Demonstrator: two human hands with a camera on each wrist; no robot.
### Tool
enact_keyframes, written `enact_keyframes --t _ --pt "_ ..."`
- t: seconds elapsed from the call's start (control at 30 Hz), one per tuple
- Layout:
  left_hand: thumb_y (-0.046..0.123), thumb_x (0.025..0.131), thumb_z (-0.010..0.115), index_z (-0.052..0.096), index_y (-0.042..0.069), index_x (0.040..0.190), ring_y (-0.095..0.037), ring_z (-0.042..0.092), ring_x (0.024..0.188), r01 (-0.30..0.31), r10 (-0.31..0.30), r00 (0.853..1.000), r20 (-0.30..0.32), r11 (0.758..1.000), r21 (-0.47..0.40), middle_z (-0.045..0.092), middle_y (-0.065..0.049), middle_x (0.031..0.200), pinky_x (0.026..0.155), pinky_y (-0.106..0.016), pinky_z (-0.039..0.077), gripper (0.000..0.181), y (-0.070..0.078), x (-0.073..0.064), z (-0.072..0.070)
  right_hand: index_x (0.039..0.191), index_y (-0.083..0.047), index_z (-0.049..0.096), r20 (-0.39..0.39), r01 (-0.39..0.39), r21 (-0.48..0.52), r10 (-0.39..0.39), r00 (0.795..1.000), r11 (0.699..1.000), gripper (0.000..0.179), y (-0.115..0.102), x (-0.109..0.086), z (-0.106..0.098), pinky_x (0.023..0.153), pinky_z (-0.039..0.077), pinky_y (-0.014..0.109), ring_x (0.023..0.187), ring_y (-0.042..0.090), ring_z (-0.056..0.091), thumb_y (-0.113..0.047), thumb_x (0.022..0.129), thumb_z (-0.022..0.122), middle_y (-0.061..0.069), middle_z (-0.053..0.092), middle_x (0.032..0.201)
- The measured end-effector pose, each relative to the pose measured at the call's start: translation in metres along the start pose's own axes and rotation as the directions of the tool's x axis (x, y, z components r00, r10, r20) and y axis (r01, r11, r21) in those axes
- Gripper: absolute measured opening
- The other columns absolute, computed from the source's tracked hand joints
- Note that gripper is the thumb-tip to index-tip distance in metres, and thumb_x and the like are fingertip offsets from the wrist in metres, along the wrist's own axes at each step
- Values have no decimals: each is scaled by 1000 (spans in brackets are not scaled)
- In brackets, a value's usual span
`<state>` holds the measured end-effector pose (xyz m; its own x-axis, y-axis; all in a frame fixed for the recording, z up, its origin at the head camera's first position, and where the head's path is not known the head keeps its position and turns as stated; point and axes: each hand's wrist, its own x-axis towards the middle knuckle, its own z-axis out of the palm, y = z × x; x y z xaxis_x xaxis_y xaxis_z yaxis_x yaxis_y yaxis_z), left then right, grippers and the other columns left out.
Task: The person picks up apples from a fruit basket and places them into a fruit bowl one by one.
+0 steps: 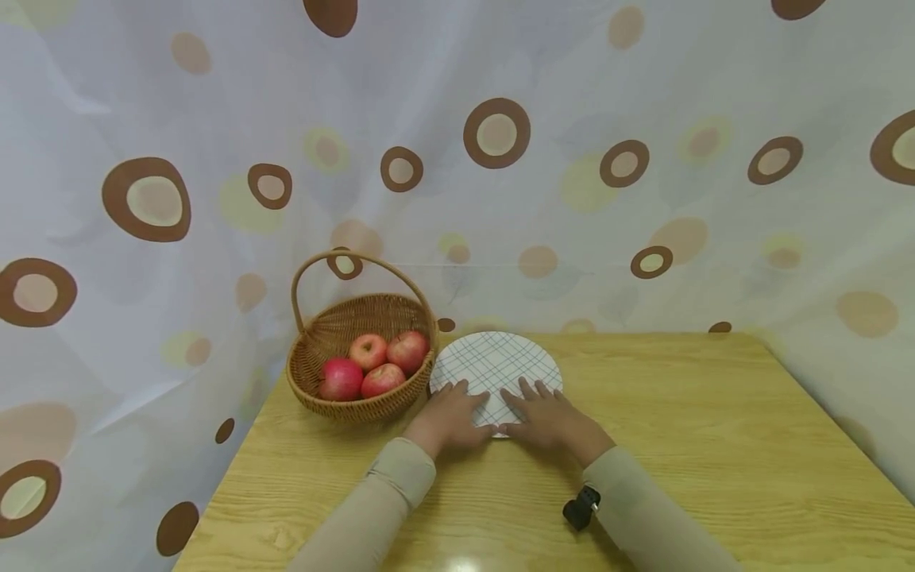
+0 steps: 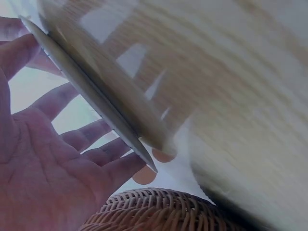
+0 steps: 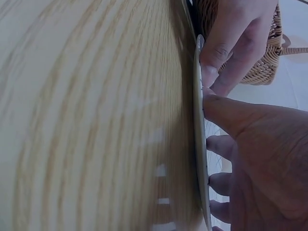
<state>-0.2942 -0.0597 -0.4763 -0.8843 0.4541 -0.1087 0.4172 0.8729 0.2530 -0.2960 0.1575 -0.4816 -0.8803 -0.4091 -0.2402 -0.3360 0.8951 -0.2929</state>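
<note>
A white plate (image 1: 496, 361) with a grid of dark lines lies on the wooden table. My left hand (image 1: 446, 417) rests on its near left part, fingers spread and fairly straight. On the near right part lies my right hand (image 1: 546, 417), its fingers spread too. The thumbs come close together at the near edge. Seen from the left wrist, the plate's edge (image 2: 91, 96) runs under the fingertips of the left hand (image 2: 53, 159). In the right wrist view, fingertips of the right hand (image 3: 264, 149) touch the plate's upper face.
A wicker basket (image 1: 364, 410) with a tall handle stands left of the plate, close to its edge. Several red apples (image 1: 382, 380) lie in it. The wooden table (image 1: 686, 429) extends to the right. A patterned cloth (image 1: 557, 230) hangs behind and at both sides.
</note>
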Motion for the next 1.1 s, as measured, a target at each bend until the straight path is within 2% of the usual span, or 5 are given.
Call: enact_keyframes --t 0.23,0.5,0.73,0.97,1.1 --pt "55 100 63 58 17 154 -48 49 145 -20 19 1000 6 998 62 52 -22 158 124 -57 39 67 8 1 5 168 -18 35 24 9 -27 -8 1000 1000 75 3 -5 3 130 18 69 161 53 17 -60 107 51 25 22 175" --pt "53 100 64 60 15 153 -48 49 146 -21 20 1000 6 998 66 53 -23 157 122 -59 41 65 19 -6 9 167 -18 38 17 16 -2 -16 1000 1000 74 5 -16 8 129 19 70 160 53 19 -59 107 52 25 23 174" --pt "56 99 65 62 17 151 -46 56 137 -14 17 1000 -22 995 98 58 -23 152 111 -60 50 65 25 -7 9 166 -20 40 0 7 26 -7 1000 1000 73 6 -22 6 130 17 69 161 53 18 -60 106 53 23 23 175" --pt "60 99 62 61 18 152 -45 54 140 -5 9 999 -32 992 125 57 -20 154 112 -61 49 67 26 -2 13 166 -20 39 -5 24 -13 -24 1000 1000 73 10 -24 3 129 18 70 160 53 19 -60 107 52 25 23 174" --pt "62 101 58 57 19 155 -48 48 147 7 -5 1000 -20 994 113 52 -23 159 117 -64 44 69 28 -2 12 167 -20 38 -6 32 -19 -32 999 999 73 13 -26 0 128 18 71 160 53 18 -60 107 51 25 23 175"
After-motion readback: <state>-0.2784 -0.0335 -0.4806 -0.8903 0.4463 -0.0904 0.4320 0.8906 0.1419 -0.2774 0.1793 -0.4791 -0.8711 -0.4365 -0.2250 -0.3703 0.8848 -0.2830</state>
